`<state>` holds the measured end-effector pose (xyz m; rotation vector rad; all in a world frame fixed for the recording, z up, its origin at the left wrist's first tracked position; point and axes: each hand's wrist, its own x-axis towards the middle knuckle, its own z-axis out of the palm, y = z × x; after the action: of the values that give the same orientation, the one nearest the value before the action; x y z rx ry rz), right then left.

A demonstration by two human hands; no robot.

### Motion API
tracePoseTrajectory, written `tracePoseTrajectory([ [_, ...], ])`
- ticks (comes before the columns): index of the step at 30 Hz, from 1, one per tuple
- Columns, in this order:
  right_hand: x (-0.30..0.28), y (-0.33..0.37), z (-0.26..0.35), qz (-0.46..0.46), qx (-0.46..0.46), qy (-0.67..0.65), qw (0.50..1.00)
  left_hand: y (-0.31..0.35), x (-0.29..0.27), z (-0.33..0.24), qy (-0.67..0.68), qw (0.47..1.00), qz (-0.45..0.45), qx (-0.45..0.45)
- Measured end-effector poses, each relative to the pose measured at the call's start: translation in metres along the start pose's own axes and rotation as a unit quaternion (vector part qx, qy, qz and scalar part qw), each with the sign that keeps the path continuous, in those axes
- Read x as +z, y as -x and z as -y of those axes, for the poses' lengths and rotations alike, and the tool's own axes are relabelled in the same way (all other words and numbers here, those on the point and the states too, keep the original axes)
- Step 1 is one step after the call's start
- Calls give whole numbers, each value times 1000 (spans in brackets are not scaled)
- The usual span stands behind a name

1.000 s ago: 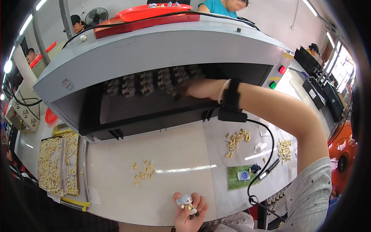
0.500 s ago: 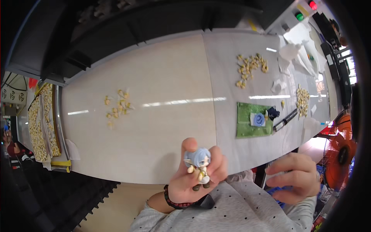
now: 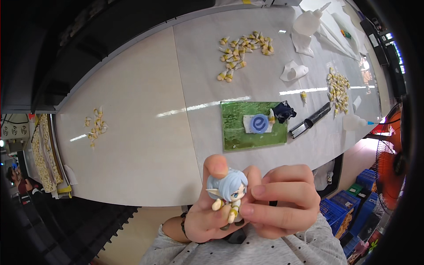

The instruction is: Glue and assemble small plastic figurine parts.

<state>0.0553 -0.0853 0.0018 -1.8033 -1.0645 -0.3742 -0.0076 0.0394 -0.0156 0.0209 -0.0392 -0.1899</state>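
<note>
Head view shows a small figurine (image 3: 234, 185) with light blue hair, raised in front of the near edge of the bench (image 3: 141, 159). The left hand (image 3: 205, 223) grasps it around the body and head, while the right hand (image 3: 285, 203) has its fingers bent, with the tips at the figurine's side; whether they pinch something there, one cannot tell. As a judgement, this one figurine seems nearly complete: head, hair and body are together, and two pale pieces with yellow show at its front, though it is not clear if they are firmly joined. Many similar pieces are left loose: a small group (image 3: 96, 126) at left, a larger one (image 3: 242, 52) toward the far side, and a dense heap (image 3: 338, 90) at right. Concerning room, the widest bare surface lies between the left group and the green pad (image 3: 236, 140). The right part is more crowded, because the pad carries a blue round cup (image 3: 259, 124), and a dark crumpled cloth (image 3: 284, 112) and a black tool (image 3: 310, 120) lie around its right edge. Below the bench edge, the hands have open air over the lap.
</note>
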Motion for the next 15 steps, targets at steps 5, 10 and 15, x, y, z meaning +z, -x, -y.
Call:
tracePoseTrajectory([
  [5,2,7,-1,-55,28,-18,998,-6,2,13,-29,999,-2,29],
  [10,2,12,-1,-77,62,-65,993,-5,10,29,32,996,-58,54],
  [15,-1,11,0,-114,62,-74,989,-12,8,40,12,990,-24,142],
])
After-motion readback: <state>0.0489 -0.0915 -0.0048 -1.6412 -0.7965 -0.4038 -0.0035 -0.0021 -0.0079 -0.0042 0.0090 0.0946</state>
